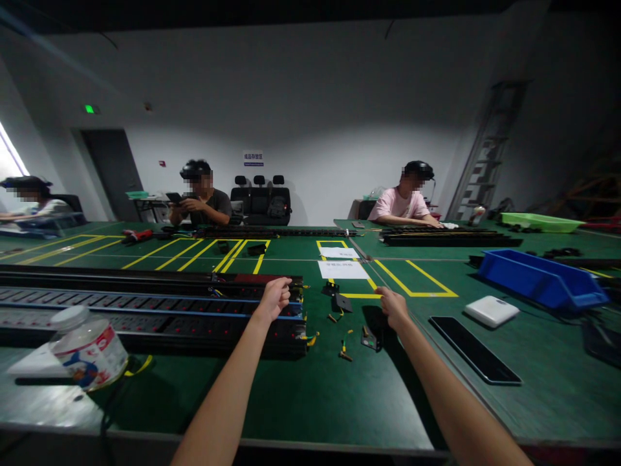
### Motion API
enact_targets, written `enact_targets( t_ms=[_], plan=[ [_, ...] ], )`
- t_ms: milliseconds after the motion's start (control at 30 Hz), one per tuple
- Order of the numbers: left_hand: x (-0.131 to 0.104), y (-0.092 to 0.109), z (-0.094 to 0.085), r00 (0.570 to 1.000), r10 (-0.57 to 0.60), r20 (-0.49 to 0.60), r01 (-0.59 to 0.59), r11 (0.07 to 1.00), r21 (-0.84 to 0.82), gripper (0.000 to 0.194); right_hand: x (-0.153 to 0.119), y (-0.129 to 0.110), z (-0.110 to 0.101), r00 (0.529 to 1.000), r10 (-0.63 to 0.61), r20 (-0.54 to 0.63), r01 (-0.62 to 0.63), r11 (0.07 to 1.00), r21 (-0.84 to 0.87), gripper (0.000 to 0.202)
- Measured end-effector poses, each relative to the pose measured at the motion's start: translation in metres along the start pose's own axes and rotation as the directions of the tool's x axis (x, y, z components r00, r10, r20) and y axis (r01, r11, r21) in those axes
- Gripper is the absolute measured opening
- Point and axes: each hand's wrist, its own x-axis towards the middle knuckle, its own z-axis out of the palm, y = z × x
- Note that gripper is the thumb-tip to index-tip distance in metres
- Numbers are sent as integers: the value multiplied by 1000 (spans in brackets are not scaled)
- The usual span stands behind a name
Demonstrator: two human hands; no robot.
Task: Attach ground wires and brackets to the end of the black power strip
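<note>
Black rails (194,325) lay ends aligned, seemingly for access, my left hand (275,299) near those ends, right hand (395,309) past them, fingers curled, whether pinching I couldn't tell.

- Dim overall, sinking to near black along the ceiling (291,11) at the top and into the upper right corner.
- Brightest at the far left edge, blown out to white at a slanted pane (6,152).
- Lit green at the small sign (89,109), upper left, with a faint diagonal streak of flare nearby.
- Softly lit across the middle of the wall (320,149), fading to grey toward the right.
- Glossy on the tabletop (301,401), with pale glare at lower left and bottom centre.
- Darkly shadowed beside the right hand (395,310) and along its forearm.
- Dotted red on the black strips (179,323), left.
- Stretched by the wide-angle lens toward the sides.
- Soft in the background, and pixelated over the faces of people (398,204).
</note>
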Motion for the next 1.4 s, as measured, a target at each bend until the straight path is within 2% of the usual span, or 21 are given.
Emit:
enact_targets(
  t_ms=[133, 467, 733, 1233, 1400],
  plan=[
    [0, -1, -1, 1000, 3, 0, -3, 1000, 0, 27, -5, -4, 0, 999, 35, -14, -35, 999, 20, 19],
    [3, -3, -3, 999, 7, 32, -6, 1000, -25, 34, -5, -2, 0, 1000, 25, -18, -24, 999, 25, 19],
    [-1, 0, 1, 1000, -1, 16, 1, 1000, -11, 39, -6, -3, 0, 1000, 8, -18, -8, 1000, 23, 20],
    [-3, 1, 2, 1000, 4, 16, -4, 1000, -2, 35, -4, -1, -1, 1000, 23, 2, -23, 999, 33, 20],
    [-1, -1, 1, 1000, 8, 13, -8, 1000, -10, 35, 1, 4, -1, 999, -32, -19, 32, 999, -5, 22]
  ],
)
